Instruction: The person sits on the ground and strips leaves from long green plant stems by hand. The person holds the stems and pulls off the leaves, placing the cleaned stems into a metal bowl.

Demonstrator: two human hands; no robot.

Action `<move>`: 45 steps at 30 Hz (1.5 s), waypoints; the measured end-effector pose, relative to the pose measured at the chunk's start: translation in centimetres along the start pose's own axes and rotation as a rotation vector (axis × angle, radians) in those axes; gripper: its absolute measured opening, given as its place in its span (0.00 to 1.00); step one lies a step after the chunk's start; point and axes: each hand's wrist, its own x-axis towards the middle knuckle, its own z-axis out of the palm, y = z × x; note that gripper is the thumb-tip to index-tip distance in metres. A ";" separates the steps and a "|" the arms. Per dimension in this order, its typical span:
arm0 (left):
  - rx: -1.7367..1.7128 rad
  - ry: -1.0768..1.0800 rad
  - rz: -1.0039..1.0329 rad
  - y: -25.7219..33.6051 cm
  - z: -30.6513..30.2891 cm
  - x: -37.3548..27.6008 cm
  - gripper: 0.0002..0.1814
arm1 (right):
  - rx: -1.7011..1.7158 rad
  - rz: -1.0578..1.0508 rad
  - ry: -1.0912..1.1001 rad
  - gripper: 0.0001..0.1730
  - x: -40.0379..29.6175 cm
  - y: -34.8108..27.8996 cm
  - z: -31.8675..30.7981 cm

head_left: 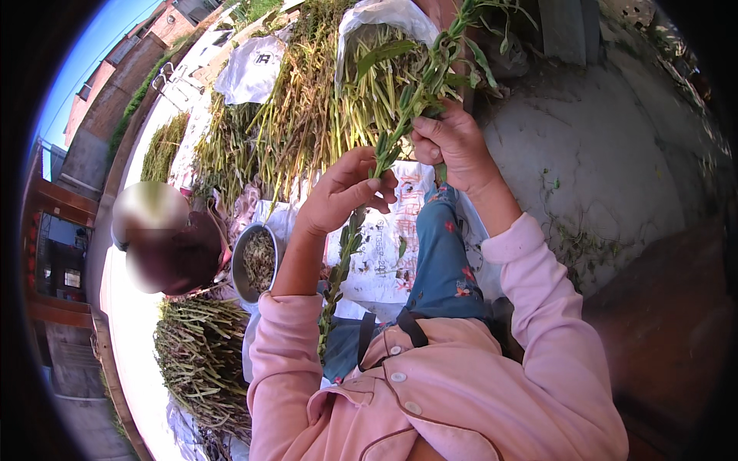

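Observation:
A long green plant stalk with upright pods and leaves [387,151] runs from the top right down to the lower left across my lap. My left hand [353,187] is closed around its middle, thumb and fingers on the stem. Higher up, my right hand [452,141] grips the same stalk near its leafy upper part. Under the hands lies a white woven sack [375,259] with printed writing, strewn with bits of leaf. A metal bowl [236,271] of dry plant debris stands to the left of my left forearm.
Bundles of cut stalks [300,104] lie beyond the sack, partly under white plastic [253,69]. Another bundle [199,357] is at lower left. A person [184,250] sits close to the bowl. Loose sprigs [582,242] litter the concrete floor [611,155] at right.

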 end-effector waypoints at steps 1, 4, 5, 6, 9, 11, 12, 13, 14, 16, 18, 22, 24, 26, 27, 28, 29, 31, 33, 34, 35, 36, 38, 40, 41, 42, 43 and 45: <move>0.112 0.075 -0.007 0.8 0.5 0.6 0.19 | 0.016 -0.008 0.030 0.05 0.1 0.4 0.4; 0.361 0.147 0.024 2.1 0.7 2.4 0.17 | 0.061 -0.055 0.118 0.04 0.3 1.4 1.3; 0.355 0.153 0.037 2.3 0.8 2.6 0.15 | -0.033 -0.100 0.112 0.04 0.3 1.6 1.2; 0.348 0.159 0.049 2.4 0.8 2.7 0.13 | -0.127 -0.144 0.106 0.03 0.1 1.7 1.0; 0.307 0.219 0.065 2.6 1.1 2.6 0.10 | -0.901 -0.547 -0.080 0.01 -0.8 1.2 0.9; 0.241 0.258 0.096 1.7 0.6 2.5 0.10 | -0.896 -0.506 -0.332 0.01 -1.9 1.4 2.1; 0.176 0.264 0.051 1.8 0.3 2.4 0.11 | -1.022 -0.514 -0.453 0.05 -2.6 0.9 2.7; 0.181 0.270 0.061 1.6 0.2 2.3 0.11 | -0.943 -0.547 -0.462 0.05 -2.5 1.4 2.3; 0.202 0.260 0.056 1.6 0.4 2.3 0.12 | -0.661 -0.320 -0.308 0.05 -2.3 1.7 1.1; 0.302 0.236 0.063 1.5 0.9 2.5 0.12 | -0.178 -0.123 -0.047 0.05 -1.0 0.4 -1.1; 0.471 0.228 0.081 1.1 1.4 2.7 0.12 | -0.128 -0.126 0.094 0.03 -0.1 -0.6 -1.4; 0.823 0.225 0.254 -0.2 2.2 3.3 0.11 | -0.081 -0.117 0.091 0.03 0.8 -0.7 -1.5; 0.885 0.219 0.280 -0.5 2.5 3.6 0.10 | -0.236 -0.182 0.116 0.02 0.6 -0.9 -2.1; 0.876 0.218 0.225 -0.5 2.6 3.7 0.11 | -0.566 -0.375 0.193 0.04 0.7 -0.8 -1.9; 0.871 0.217 0.198 -0.6 2.6 3.7 0.12 | -0.785 -0.543 0.143 0.05 0.6 -0.9 -1.8; 0.717 0.211 0.144 -0.8 2.4 3.7 0.12 | -1.003 -0.710 0.090 0.07 0.4 -1.2 -1.5; 0.564 0.204 0.090 -1.1 2.0 3.5 0.13 | -1.220 -0.878 0.033 0.09 0.2 -1.4 -1.3; 0.340 0.192 0.058 -0.9 2.1 3.4 0.12 | -1.202 -0.876 -0.111 0.16 -0.6 -1.5 0.2; 0.208 0.193 0.099 -0.1 2.5 3.1 0.08 | -1.034 -0.776 -0.295 0.17 -1.1 -0.4 0.3; 0.436 0.226 0.347 -1.6 1.6 4.1 0.09 | -0.998 -0.690 -0.286 0.18 -1.9 -0.2 0.7; 0.340 0.240 0.245 -1.7 1.4 3.8 0.10 | -0.961 -0.604 -0.277 0.19 -2.6 -0.1 1.1; 0.240 0.250 0.139 -0.7 2.1 3.6 0.10 | -0.972 -0.537 -0.266 0.17 -3.0 -0.3 0.2; 0.055 0.217 0.043 -0.1 1.5 2.9 0.10 | -1.063 -0.501 -0.130 0.12 -3.7 -1.5 -2.1; -0.035 0.199 0.040 0.5 1.1 2.3 0.10 | -1.239 -0.428 0.083 0.10 -5.0 -3.1 -6.4; -0.082 0.182 0.041 0.8 1.1 2.2 0.10 | -1.351 -0.373 0.179 0.09 -5.9 -4.0 -9.3; -0.132 0.156 0.056 1.1 1.2 2.1 0.09 | -1.466 -0.275 0.223 0.08 -7.1 -5.0 -12.2; -0.173 0.129 0.060 1.2 1.2 2.0 0.08 | -1.593 -0.221 0.251 0.07 -8.8 -5.7 -15.5; -0.266 0.060 0.068 1.3 1.4 2.1 0.07 | -1.809 0.004 0.381 0.06 -13.7 -6.7 -22.8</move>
